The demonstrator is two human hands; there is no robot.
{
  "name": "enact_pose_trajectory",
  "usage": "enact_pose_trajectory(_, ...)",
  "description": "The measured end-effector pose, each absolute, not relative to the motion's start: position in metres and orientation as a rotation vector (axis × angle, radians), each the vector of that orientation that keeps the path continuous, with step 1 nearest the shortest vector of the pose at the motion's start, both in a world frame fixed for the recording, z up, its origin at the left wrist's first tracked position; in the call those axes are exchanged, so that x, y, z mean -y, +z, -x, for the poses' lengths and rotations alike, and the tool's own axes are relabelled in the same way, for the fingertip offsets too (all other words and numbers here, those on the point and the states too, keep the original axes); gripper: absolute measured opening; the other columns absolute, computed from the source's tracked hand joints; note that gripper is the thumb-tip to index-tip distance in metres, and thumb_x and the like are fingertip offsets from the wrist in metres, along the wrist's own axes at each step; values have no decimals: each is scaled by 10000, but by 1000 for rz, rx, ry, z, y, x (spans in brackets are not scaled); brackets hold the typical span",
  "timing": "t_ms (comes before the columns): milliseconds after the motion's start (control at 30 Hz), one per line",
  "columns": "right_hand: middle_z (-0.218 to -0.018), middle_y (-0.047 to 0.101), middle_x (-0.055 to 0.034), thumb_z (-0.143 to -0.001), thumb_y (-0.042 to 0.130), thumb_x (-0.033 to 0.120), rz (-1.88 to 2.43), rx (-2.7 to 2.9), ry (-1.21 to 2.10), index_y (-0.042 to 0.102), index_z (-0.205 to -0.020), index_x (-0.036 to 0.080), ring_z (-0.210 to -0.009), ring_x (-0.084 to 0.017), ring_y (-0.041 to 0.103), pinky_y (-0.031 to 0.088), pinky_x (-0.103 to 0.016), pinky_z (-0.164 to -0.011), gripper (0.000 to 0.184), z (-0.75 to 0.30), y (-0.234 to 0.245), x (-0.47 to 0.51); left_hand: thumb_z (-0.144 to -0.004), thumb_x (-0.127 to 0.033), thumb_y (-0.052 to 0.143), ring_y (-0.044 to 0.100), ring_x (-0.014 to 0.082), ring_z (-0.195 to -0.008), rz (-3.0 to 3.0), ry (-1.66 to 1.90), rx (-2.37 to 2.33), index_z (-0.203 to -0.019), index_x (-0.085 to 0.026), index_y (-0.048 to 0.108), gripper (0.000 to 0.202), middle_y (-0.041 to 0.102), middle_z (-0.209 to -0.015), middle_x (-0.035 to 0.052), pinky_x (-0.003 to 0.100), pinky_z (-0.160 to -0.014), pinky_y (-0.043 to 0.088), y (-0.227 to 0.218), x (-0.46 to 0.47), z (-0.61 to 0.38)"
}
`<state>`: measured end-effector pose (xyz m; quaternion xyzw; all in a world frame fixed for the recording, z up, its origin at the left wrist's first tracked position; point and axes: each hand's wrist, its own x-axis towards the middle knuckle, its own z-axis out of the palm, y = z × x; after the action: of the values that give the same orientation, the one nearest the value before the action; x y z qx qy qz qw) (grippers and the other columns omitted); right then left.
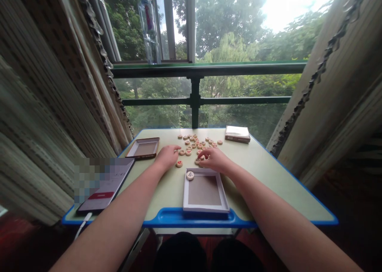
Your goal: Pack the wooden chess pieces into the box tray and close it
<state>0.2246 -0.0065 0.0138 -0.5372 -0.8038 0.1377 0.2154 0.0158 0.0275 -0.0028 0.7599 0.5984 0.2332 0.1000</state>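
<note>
Several round wooden chess pieces (pixel 197 141) lie scattered on the far middle of a small green table (pixel 268 172). My left hand (pixel 167 156) rests palm down at the left edge of the pile, fingers curled over a piece at its tips. My right hand (pixel 213 159) is closed in a pinch on a piece at the near edge of the pile. One loose piece (pixel 179 164) lies between my hands. A shallow white box tray (pixel 205 191) sits in front of me with a single piece (pixel 190 175) in its far left corner.
A brown box lid (pixel 143 148) lies at the left back. A closed flat box (pixel 238 133) is at the back right. A tablet (pixel 104 184) with a cable lies near the left edge. The table's blue rim (pixel 191 220) faces me. Curtains and a window railing surround the table.
</note>
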Motion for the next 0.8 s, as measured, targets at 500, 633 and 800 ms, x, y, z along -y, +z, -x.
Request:
enact_pose_trajectory(500,-795,618,-37,-718,639,365,1135,2434,329,727,-836,227,-813,-170,526,396,-270,-727,202,-215,33,37,-762,-347,508,611,233,-895,-2352,706,-1782,-827,-191,700,256,686,-912,80,352,-821,455,5,-16,-27)
enact_pose_trajectory(633,-737,615,-31,-655,704,364,1039,2582,225,722,-846,223,-766,-177,512,398,-292,-732,238,-207,31,47,-792,-351,499,554,220,-989,-2564,909,-1453,-905,-213,699,268,650,-1005,64,372,-919,416,4,-14,-31)
enact_pose_trajectory(800,-788,640,-30,-679,665,285,979,2575,174,691,-805,216,-734,-158,531,398,-315,-806,147,-205,22,45,-736,-326,584,488,240,-1055,-2680,853,-1243,-1013,-219,667,309,595,-1083,75,396,-961,399,1,-7,-33)
